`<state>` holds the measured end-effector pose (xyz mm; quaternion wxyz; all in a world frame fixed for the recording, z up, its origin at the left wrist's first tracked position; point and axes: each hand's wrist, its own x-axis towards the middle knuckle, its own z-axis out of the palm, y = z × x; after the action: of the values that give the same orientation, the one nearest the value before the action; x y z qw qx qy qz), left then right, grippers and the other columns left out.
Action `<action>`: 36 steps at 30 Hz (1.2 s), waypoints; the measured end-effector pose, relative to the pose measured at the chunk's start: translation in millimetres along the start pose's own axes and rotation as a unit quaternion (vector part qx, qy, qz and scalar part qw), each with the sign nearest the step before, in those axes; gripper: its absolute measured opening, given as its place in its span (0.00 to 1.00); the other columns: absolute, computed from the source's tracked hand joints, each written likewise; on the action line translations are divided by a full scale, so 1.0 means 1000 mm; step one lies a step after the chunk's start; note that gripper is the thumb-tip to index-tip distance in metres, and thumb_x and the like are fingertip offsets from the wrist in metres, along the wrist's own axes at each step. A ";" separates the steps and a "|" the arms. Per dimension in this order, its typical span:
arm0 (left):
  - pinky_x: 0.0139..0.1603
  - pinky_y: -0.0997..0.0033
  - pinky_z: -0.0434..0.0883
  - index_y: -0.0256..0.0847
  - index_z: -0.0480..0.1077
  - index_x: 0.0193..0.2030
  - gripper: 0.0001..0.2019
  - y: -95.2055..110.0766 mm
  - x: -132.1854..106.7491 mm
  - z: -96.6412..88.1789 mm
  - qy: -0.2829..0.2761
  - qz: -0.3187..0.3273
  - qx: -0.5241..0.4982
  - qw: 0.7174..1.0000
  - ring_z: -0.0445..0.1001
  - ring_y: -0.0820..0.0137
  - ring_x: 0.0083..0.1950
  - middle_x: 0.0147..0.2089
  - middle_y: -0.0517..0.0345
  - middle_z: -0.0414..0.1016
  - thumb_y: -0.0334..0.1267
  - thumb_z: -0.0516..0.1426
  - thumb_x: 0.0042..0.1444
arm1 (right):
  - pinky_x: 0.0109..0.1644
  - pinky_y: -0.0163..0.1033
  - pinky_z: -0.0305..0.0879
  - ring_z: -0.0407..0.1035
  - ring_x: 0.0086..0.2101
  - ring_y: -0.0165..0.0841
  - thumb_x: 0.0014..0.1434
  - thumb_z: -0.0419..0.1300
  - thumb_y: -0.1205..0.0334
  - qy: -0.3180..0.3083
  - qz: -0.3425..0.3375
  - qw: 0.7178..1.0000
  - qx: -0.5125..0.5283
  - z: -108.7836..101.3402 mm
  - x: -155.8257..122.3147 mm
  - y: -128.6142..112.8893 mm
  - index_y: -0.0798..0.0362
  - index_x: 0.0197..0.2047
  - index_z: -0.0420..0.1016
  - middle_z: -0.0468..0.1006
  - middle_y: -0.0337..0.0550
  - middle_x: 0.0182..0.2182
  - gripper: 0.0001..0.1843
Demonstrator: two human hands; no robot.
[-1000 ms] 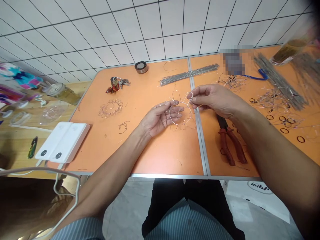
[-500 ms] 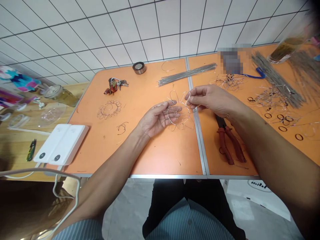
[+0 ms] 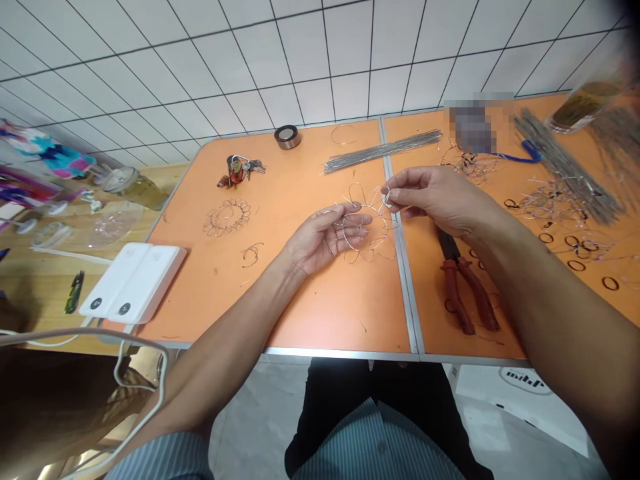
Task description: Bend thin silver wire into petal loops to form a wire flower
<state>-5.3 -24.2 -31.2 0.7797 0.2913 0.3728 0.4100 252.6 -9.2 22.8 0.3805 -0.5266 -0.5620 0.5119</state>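
Between my hands, just above the orange table, is a thin wire ring with looped petals (image 3: 366,248). My left hand (image 3: 327,233) lies palm up at the ring's left side, its thumb and fingers closed on the wire. On the upper right, my right hand (image 3: 425,193) pinches one of the wire loops between thumb and fingertips. A finished-looking wire ring of loops (image 3: 227,218) rests on the table to the left. Below my right wrist lie red-handled pliers (image 3: 463,287), their jaws partly hidden by my arm.
A bundle of straight wires (image 3: 383,152) lies behind my hands, with a roll of tape (image 3: 287,137) and keys (image 3: 243,170) to its left. White power banks (image 3: 133,283) sit at the left edge. Wire scraps (image 3: 555,203) and a cup (image 3: 583,107) are on the right.
The view has shifted slightly, so the things appear a little further right. Both hands keep their hold on the wire ring; my right fingers have barely moved at the loop.
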 end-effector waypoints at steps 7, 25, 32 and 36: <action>0.49 0.68 0.89 0.36 0.87 0.55 0.11 -0.002 0.001 -0.001 -0.001 0.008 0.006 1.000 0.93 0.65 0.43 0.52 0.41 0.95 0.39 0.62 0.82 | 0.49 0.46 0.78 0.79 0.42 0.40 0.71 0.78 0.62 0.072 -0.077 0.992 -0.068 0.006 -0.012 -0.013 0.45 0.39 0.88 0.86 0.45 0.37 0.07; 0.50 0.67 0.88 0.36 0.86 0.56 0.11 -0.004 0.001 -0.002 -0.006 0.009 0.026 1.000 0.93 0.65 0.44 0.53 0.41 0.95 0.41 0.66 0.81 | 0.43 0.44 0.69 0.74 0.35 0.36 0.67 0.76 0.72 0.061 -0.076 0.986 -0.135 0.007 -0.006 -0.008 0.49 0.40 0.91 0.86 0.42 0.33 0.07; 0.48 0.69 0.87 0.36 0.86 0.55 0.10 -0.004 0.001 0.000 -0.008 0.009 0.021 1.000 0.93 0.65 0.43 0.51 0.42 0.95 0.39 0.63 0.82 | 0.39 0.44 0.64 0.72 0.34 0.37 0.65 0.76 0.70 0.060 -0.092 0.979 -0.169 0.006 -0.005 -0.004 0.48 0.43 0.93 0.83 0.41 0.32 0.07; 0.47 0.69 0.87 0.36 0.86 0.54 0.10 -0.004 0.000 0.001 -0.007 0.009 0.024 1.000 0.93 0.65 0.42 0.51 0.42 0.95 0.39 0.64 0.82 | 0.40 0.44 0.63 0.71 0.34 0.37 0.64 0.75 0.71 0.057 -0.087 0.978 -0.184 0.006 -0.004 -0.004 0.49 0.43 0.93 0.82 0.40 0.33 0.07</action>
<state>-3.2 -26.5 -34.0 0.7715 0.3162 0.3746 0.4055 246.1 -14.3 26.5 0.3516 -0.5648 -0.6675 0.3344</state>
